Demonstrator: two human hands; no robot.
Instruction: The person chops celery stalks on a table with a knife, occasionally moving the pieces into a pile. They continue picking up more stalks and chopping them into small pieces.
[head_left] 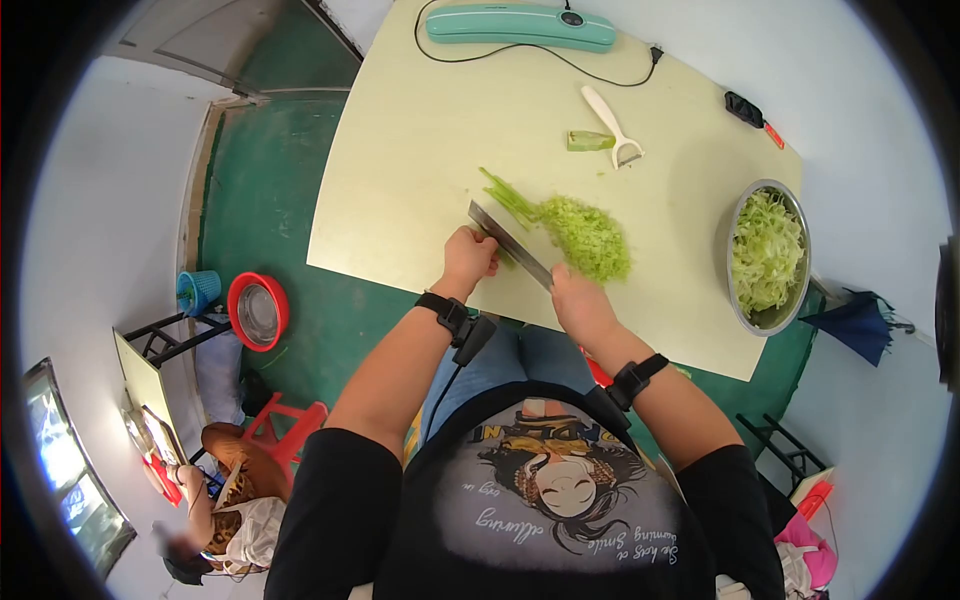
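Note:
My right hand (582, 308) is wrapped round the handle of a knife (512, 243), whose blade points up and to the left across the table's near side. Beside the blade's left end is my left hand (472, 256), its fingers curled together over a bit of green vegetable that is mostly hidden. Beyond the knife lie some green stalks (508, 196), and to their right a heap of chopped green pieces (588, 240). Farther back a white peeler (612, 122) touches a short green stem piece (590, 141).
A metal bowl (805, 270) of shredded pale green vegetable stands at the table's right edge. At the back are a teal appliance (520, 25) with a cord and a black-and-red object (745, 109). Another person (245, 500) sits at the lower left, near a red basin (235, 310).

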